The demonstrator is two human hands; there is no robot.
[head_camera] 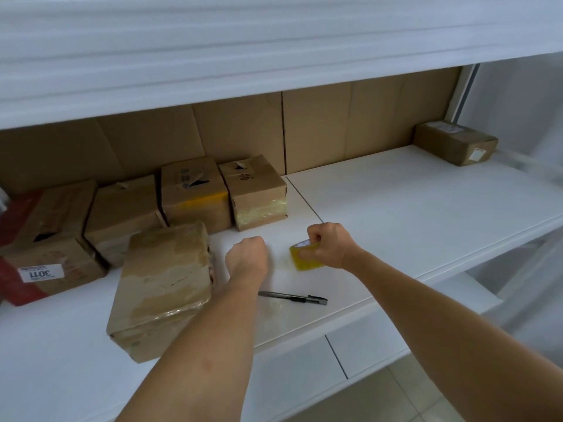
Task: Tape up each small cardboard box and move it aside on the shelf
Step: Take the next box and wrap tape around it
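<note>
Right hand (327, 246) grips a yellow tape roll (304, 257) on the white shelf (411, 208); left hand (248, 254) hovers clenched beside it, a taped cardboard box (161, 287) just to its left; a utility knife (292, 297) lies nearer the person.

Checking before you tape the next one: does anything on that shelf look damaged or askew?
Yes. The front box lies at an angle to the shelf edge, its tape wrinkled and patchy. Two back-row boxes have torn tops. The knife lies loose between your arms.
</note>
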